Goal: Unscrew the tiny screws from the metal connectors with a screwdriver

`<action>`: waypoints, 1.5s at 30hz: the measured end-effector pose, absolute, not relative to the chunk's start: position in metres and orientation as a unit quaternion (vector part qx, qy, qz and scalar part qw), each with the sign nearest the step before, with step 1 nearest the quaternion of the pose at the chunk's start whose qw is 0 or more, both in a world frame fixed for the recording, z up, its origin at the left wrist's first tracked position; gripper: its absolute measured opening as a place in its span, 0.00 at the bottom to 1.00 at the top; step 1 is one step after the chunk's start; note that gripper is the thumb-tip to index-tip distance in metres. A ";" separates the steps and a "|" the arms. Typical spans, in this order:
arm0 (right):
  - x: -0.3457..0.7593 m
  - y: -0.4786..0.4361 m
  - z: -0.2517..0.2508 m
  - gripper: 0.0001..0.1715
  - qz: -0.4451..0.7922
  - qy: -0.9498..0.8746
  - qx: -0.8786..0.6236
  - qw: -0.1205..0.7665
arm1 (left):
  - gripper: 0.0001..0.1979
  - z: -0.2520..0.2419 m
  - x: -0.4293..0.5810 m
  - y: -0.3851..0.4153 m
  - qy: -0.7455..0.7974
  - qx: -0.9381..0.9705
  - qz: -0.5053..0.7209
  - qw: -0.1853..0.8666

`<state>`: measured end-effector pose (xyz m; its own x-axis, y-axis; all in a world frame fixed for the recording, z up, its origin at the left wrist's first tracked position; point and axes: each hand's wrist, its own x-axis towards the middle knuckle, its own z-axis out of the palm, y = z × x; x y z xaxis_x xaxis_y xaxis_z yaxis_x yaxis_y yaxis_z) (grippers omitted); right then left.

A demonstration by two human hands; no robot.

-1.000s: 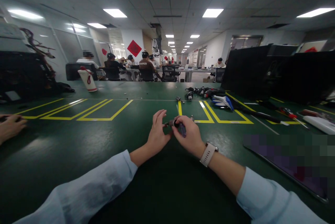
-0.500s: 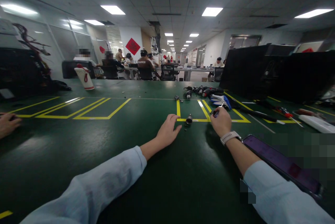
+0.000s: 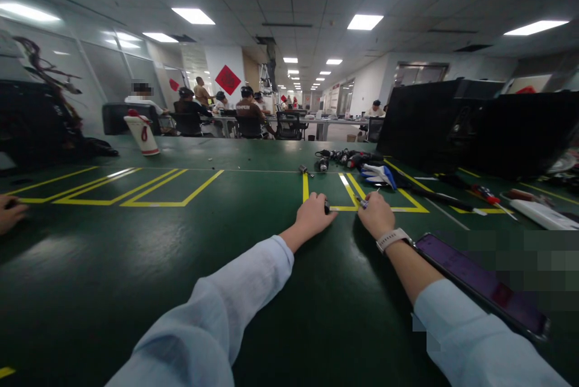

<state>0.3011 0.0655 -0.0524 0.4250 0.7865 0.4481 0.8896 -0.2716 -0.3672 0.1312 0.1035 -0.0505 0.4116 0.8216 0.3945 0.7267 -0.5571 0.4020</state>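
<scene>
Left hand [image 3: 313,215] curled around small dark metal part [image 3: 327,207], part at near edge of yellow tape [image 3: 344,208]; firm grip or just touch, can't tell. Right hand [image 3: 377,215] closed on slim purplish tool [image 3: 362,202], just right of the part, 2 hands apart. Blue-white glove [image 3: 379,175] beyond right hand, 1 small metal piece [image 3: 303,169] beyond left. Phone [image 3: 482,281] on green table [image 3: 325,308], near right forearm. 1 other person's hand [image 3: 11,213], far left edge
</scene>
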 end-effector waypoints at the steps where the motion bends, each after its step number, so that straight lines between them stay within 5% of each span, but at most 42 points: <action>1: 0.301 0.065 -0.052 0.11 -0.091 -0.530 -0.791 0.291 | 0.18 -0.051 0.133 0.104 0.466 0.836 0.279 0.079; 9: 0.296 0.063 -0.048 0.13 -0.116 -0.537 -0.766 0.333 | 0.06 -0.051 0.130 0.105 0.463 0.831 0.301 0.065; 15: 0.282 0.058 -0.040 0.13 -0.105 -0.571 -0.706 0.405 | 0.07 -0.038 0.109 0.096 0.459 0.802 0.376 0.064; 24: 0.228 0.031 -0.040 0.09 0.103 -0.598 -0.606 0.514 | 0.09 -0.036 0.053 0.023 0.378 0.800 0.433 0.170; 31: 0.200 -0.010 -0.041 0.05 0.374 -0.608 -0.501 0.490 | 0.12 -0.035 0.038 -0.021 0.311 0.875 0.345 0.138; 45: 0.192 -0.020 -0.038 0.06 0.387 -0.639 -0.510 0.427 | 0.13 -0.038 0.038 -0.023 0.240 0.923 0.283 0.102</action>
